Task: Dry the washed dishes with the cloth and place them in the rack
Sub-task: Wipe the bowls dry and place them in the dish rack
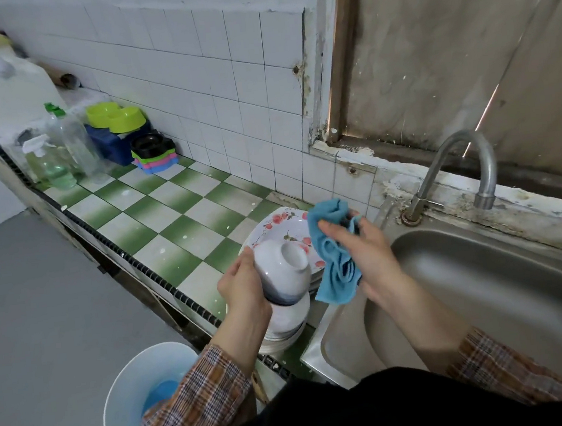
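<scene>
Sleeves [195, 403] nearest. Left hand [242, 285] gripped 1 bowl [283, 267] inverted over the stack [288, 322], probably exposing its underside; right hand [366, 252], at 3 o'clock, clutched the cloth [333, 269] ready.

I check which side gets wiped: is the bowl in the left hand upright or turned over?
Turned over and tilted. The bowl in the left hand shows its foot ring upward; its rim faces down.
</scene>
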A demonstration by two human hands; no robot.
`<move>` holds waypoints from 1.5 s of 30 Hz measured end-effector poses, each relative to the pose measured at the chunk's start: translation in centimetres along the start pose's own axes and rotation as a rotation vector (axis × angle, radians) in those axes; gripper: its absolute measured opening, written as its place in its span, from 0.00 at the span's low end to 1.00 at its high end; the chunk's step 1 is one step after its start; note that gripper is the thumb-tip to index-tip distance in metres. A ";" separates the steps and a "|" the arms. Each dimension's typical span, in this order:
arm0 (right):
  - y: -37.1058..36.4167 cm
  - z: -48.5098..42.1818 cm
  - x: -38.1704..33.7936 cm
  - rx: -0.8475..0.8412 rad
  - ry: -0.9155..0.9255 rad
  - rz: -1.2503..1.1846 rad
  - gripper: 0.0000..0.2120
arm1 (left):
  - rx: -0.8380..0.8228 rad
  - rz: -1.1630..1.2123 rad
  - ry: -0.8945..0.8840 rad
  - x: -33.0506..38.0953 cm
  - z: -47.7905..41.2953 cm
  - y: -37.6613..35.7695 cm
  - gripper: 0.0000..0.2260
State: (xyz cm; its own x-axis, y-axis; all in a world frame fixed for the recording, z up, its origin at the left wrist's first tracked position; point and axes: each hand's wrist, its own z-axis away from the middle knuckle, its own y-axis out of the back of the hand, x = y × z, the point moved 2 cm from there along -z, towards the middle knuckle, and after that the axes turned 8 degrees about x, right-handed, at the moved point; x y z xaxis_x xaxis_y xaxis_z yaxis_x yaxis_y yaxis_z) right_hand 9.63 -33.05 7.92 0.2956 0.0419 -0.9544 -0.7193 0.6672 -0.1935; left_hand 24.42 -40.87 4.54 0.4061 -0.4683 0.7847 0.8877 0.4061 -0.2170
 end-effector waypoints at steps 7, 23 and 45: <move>0.8 1.7 -0.1 0.126 0.910 0.650 0.16 | -0.140 -0.008 -0.190 1.7 4.9 -3.5 0.02; 5.2 1.9 -8.9 0.534 0.564 0.295 0.10 | -0.478 -0.001 -0.210 -0.6 15.2 -7.1 0.06; 14.2 8.0 -8.1 0.779 0.704 -0.546 0.13 | -0.843 0.019 0.298 -3.4 23.3 -11.8 0.06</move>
State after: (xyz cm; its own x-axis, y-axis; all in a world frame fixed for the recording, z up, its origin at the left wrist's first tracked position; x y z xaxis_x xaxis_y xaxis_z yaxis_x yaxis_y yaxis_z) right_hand 2.06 -17.93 14.73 -0.1422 -0.6456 -0.7503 0.0442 0.7532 -0.6564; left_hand 7.49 -25.78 17.98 0.3575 -0.6998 0.6184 0.6969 -0.2409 -0.6755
